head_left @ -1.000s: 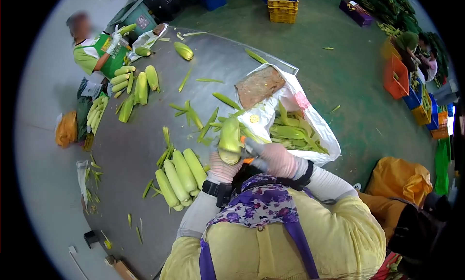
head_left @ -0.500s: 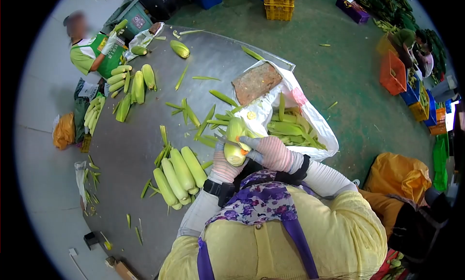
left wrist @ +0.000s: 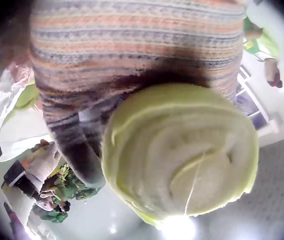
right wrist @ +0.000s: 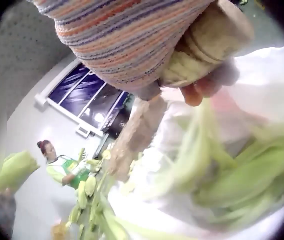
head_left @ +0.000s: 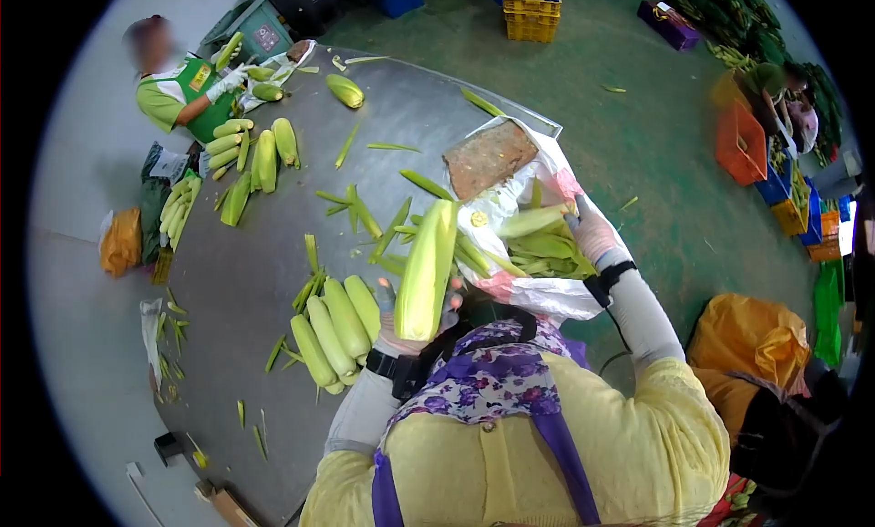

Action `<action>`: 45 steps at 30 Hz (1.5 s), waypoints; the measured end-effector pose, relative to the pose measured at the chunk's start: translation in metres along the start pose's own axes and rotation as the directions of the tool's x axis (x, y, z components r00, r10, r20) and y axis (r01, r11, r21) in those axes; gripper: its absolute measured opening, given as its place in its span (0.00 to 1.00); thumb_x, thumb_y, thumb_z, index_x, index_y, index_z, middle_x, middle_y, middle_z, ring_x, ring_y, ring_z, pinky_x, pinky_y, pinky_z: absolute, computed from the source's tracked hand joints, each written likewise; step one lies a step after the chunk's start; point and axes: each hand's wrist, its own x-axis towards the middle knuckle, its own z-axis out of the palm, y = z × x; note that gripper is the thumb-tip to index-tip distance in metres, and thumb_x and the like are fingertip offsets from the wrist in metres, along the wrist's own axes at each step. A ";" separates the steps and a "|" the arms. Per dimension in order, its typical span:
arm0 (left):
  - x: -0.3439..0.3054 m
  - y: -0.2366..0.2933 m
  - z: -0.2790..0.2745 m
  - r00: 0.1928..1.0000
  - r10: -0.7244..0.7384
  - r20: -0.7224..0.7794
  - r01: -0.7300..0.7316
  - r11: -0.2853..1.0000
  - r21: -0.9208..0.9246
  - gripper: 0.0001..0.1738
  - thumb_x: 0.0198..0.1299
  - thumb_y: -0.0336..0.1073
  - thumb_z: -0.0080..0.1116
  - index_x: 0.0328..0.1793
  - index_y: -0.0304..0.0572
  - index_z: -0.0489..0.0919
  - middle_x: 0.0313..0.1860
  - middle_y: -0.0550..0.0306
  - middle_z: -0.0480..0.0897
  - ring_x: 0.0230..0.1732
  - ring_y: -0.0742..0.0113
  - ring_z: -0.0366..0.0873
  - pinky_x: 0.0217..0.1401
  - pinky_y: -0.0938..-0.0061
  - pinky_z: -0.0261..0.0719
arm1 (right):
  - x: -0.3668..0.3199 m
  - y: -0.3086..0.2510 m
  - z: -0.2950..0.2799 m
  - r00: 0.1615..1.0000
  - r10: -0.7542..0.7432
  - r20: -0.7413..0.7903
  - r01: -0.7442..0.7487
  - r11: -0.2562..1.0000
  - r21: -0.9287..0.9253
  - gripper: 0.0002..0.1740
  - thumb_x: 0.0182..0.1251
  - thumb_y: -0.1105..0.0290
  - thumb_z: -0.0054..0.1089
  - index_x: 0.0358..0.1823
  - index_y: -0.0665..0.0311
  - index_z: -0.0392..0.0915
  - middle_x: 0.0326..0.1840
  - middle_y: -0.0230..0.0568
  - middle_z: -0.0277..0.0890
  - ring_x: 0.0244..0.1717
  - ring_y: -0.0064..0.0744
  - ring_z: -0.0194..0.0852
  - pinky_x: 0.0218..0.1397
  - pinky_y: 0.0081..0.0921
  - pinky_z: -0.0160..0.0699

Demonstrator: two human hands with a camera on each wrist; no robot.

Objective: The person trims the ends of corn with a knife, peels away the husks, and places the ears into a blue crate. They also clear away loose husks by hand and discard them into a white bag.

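Observation:
My gloved left hand (head_left: 397,331) holds an ear of corn (head_left: 427,272) in pale green husk, fingertips showing on both sides. Its freshly cut, layered base (left wrist: 182,155) faces the left wrist camera. At the white plastic bag (head_left: 620,185), on its right side, is my gloved right hand (head_left: 594,235). Its fingers grip a pale, cylindrical cut-off corn stump (right wrist: 209,47), partly hidden by the glove. Below the hand in the right wrist view hangs a blurred husk leaf (right wrist: 197,145). Loose green husks (head_left: 547,246) lie inside the bag.
A brick (head_left: 490,160) weighs down the bag's edge on the metal table (head_left: 228,317). Trimmed ears (head_left: 333,331) lie in a row left of my left hand. Husk strips are scattered about. Another person (head_left: 187,94) holds corn at the far left.
Both hands were together at the ear, a blade at its base. My right hand has since moved right to the bag with the stump. The ear now stands more upright in my left hand.

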 end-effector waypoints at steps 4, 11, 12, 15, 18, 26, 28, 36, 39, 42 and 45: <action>0.019 0.000 -0.036 0.999 0.036 0.040 -0.033 0.998 -0.057 0.63 0.52 0.71 0.70 0.81 0.33 0.57 0.61 0.41 0.76 0.53 0.46 0.80 0.58 0.52 0.83 | -0.053 -0.065 -0.017 0.935 -0.333 0.123 0.254 0.871 0.421 0.33 0.76 0.57 0.57 0.77 0.59 0.62 0.51 0.53 0.83 0.48 0.48 0.85 0.47 0.40 0.81; 0.034 0.003 -0.008 0.984 0.165 -0.066 -0.157 0.980 0.119 0.53 0.53 0.43 0.77 0.80 0.34 0.59 0.71 0.44 0.73 0.71 0.49 0.72 0.80 0.47 0.67 | -0.129 -0.146 -0.045 0.637 -0.718 0.282 0.350 0.595 0.724 0.40 0.76 0.59 0.57 0.82 0.66 0.53 0.57 0.56 0.78 0.58 0.52 0.78 0.63 0.39 0.77; 0.034 0.002 -0.003 0.983 0.172 -0.063 -0.164 0.979 0.119 0.53 0.53 0.44 0.77 0.79 0.33 0.60 0.70 0.45 0.73 0.71 0.50 0.72 0.79 0.47 0.67 | -0.130 -0.147 -0.042 0.637 -0.733 0.237 0.403 0.579 0.709 0.39 0.76 0.59 0.57 0.82 0.67 0.54 0.63 0.59 0.74 0.64 0.55 0.74 0.68 0.40 0.73; 0.035 -0.002 -0.001 0.983 0.150 -0.108 -0.156 0.987 -0.043 0.52 0.52 0.46 0.78 0.78 0.34 0.62 0.69 0.45 0.74 0.72 0.50 0.72 0.80 0.48 0.66 | -0.129 -0.153 -0.041 0.619 -0.761 0.196 0.487 0.567 0.664 0.39 0.75 0.59 0.58 0.80 0.68 0.56 0.77 0.64 0.61 0.77 0.60 0.59 0.78 0.42 0.60; 0.039 -0.001 -0.014 0.982 0.155 -0.109 -0.143 0.983 0.112 0.51 0.51 0.48 0.78 0.77 0.37 0.63 0.70 0.47 0.74 0.73 0.51 0.70 0.81 0.48 0.64 | -0.129 -0.151 -0.032 0.617 -0.776 0.134 0.516 0.527 0.676 0.38 0.75 0.58 0.59 0.80 0.68 0.57 0.79 0.64 0.58 0.80 0.61 0.55 0.81 0.42 0.56; 0.046 -0.009 -0.010 0.974 0.206 -0.091 -0.203 0.978 0.046 0.50 0.52 0.49 0.78 0.78 0.43 0.64 0.73 0.49 0.72 0.75 0.50 0.68 0.82 0.47 0.61 | -0.136 -0.160 -0.017 0.783 -0.619 0.067 0.310 0.481 0.820 0.34 0.78 0.57 0.55 0.80 0.62 0.60 0.53 0.50 0.80 0.49 0.44 0.80 0.56 0.35 0.78; 0.046 -0.008 -0.009 0.973 0.218 -0.081 -0.215 0.976 0.038 0.49 0.53 0.48 0.77 0.77 0.42 0.64 0.72 0.49 0.72 0.74 0.49 0.69 0.81 0.47 0.63 | -0.137 -0.162 -0.017 0.801 -0.597 0.043 0.268 0.422 0.866 0.33 0.79 0.58 0.54 0.80 0.61 0.61 0.42 0.41 0.81 0.37 0.31 0.78 0.44 0.28 0.80; 0.053 -0.002 0.001 0.945 0.311 -0.101 -0.305 0.950 0.069 0.45 0.57 0.49 0.74 0.76 0.40 0.65 0.71 0.46 0.73 0.73 0.47 0.70 0.80 0.46 0.65 | -0.135 -0.187 -0.011 0.906 -0.400 0.142 -0.037 0.258 0.965 0.31 0.79 0.61 0.53 0.80 0.59 0.62 0.39 0.32 0.78 0.32 0.17 0.74 0.30 0.16 0.75; 0.054 0.000 0.003 0.941 0.325 -0.099 -0.318 0.945 0.079 0.45 0.57 0.49 0.74 0.75 0.41 0.66 0.71 0.46 0.73 0.74 0.47 0.69 0.80 0.46 0.65 | -0.135 -0.198 -0.009 0.922 -0.341 0.182 -0.140 0.144 0.980 0.31 0.79 0.60 0.53 0.79 0.59 0.63 0.39 0.32 0.78 0.31 0.17 0.74 0.29 0.15 0.76; 0.054 0.006 -0.011 0.947 0.312 -0.082 -0.301 0.946 0.125 0.47 0.57 0.53 0.73 0.78 0.42 0.64 0.74 0.48 0.72 0.74 0.48 0.69 0.80 0.47 0.64 | -0.128 -0.199 -0.013 0.948 -0.266 0.176 -0.139 0.153 0.978 0.29 0.79 0.59 0.52 0.77 0.61 0.66 0.39 0.33 0.78 0.29 0.18 0.74 0.29 0.16 0.75; 0.028 0.003 -0.005 0.938 0.339 -0.067 -0.327 0.935 0.140 0.49 0.55 0.49 0.76 0.78 0.40 0.63 0.72 0.47 0.73 0.74 0.47 0.70 0.80 0.45 0.65 | -0.095 -0.175 -0.017 0.955 -0.249 0.160 -0.029 0.459 0.888 0.26 0.79 0.59 0.51 0.72 0.66 0.71 0.41 0.38 0.80 0.29 0.21 0.75 0.31 0.21 0.77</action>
